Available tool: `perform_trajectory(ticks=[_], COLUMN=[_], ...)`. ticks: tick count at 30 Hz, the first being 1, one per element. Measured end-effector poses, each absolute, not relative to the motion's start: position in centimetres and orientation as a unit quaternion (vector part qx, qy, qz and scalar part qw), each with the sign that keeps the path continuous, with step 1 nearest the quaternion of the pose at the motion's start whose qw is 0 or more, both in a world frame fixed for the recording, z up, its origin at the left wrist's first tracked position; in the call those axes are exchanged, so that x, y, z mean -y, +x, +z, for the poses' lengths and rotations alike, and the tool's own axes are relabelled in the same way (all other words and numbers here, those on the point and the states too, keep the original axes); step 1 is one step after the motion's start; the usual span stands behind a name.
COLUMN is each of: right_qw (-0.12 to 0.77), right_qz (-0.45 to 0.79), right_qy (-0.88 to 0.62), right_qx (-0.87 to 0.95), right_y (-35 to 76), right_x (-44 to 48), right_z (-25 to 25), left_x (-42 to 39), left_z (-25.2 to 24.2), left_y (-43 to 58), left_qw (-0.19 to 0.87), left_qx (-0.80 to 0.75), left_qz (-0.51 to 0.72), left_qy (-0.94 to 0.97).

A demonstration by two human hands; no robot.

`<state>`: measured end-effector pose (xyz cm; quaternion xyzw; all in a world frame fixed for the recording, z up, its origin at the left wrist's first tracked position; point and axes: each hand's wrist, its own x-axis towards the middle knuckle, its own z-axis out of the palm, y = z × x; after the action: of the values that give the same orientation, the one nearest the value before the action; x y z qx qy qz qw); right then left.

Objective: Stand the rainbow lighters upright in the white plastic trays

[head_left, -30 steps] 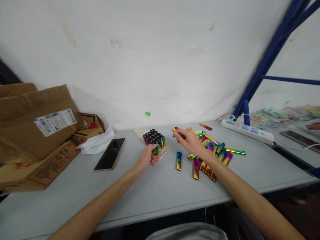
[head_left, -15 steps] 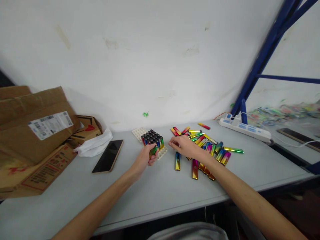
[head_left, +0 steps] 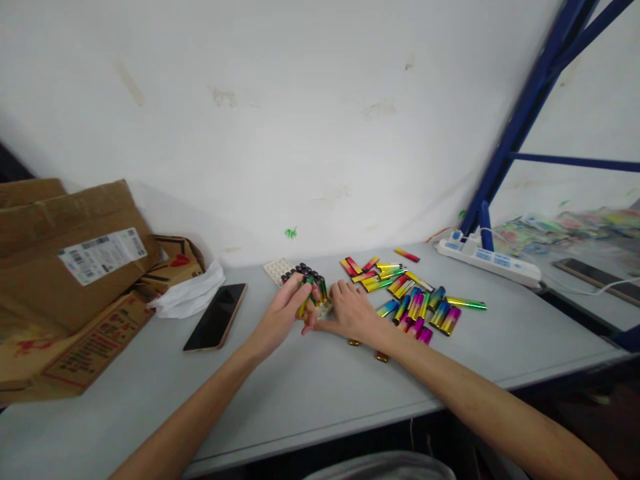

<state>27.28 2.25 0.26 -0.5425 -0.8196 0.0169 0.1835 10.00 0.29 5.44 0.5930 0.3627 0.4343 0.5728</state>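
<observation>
My left hand [head_left: 287,303] is closed around a shiny green-and-gold tube [head_left: 301,308], held at the front of a pale tray [head_left: 277,269] with rows of round holes. Several tubes with black tops [head_left: 315,273] stand upright in that tray, partly covered by my left hand. Close by on the right, my right hand [head_left: 353,310] reaches over the tray's front corner with its fingers bent and its thumb stretched toward my left fingers. What its fingertips hold, if anything, is hidden. Beyond it lies a loose pile of shiny gradient-coloured tubes [head_left: 415,303].
On the left are cardboard boxes [head_left: 75,267], a white plastic bag [head_left: 193,293] and a black-screened phone [head_left: 216,317]. A white power strip [head_left: 490,262] lies at right by a blue metal frame [head_left: 520,127]. Another phone [head_left: 595,277] lies further right.
My right hand has moved left and down from beside the pile to the tray's corner, now against my left hand. The left hand keeps the green-and-gold tube, raised slightly.
</observation>
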Motion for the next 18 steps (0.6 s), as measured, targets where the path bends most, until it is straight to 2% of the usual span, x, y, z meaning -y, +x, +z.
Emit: perform_trajectory(ticks=[9, 13, 18], right_qw=[0.203, 0.217, 0.217], right_qz=[0.069, 0.109, 0.106], right_qy=[-0.471, -0.384, -0.398], right_qx=[0.856, 0.891, 0.885], right_y=[28.8, 30.6, 31.3], right_x=[-4.0, -5.7, -6.1], right_z=[0.3, -0.2, -0.4], left_x=[-1.5, -3.1, -6.0], left_z=[7.3, 7.7, 7.7], left_y=[8.6, 8.9, 9.9], left_qw=[0.408, 0.313, 0.235], left_qx=[-0.359, -0.4, -0.411], left_qz=[0.484, 0.417, 0.31], left_qy=[0.686, 0.754, 0.824])
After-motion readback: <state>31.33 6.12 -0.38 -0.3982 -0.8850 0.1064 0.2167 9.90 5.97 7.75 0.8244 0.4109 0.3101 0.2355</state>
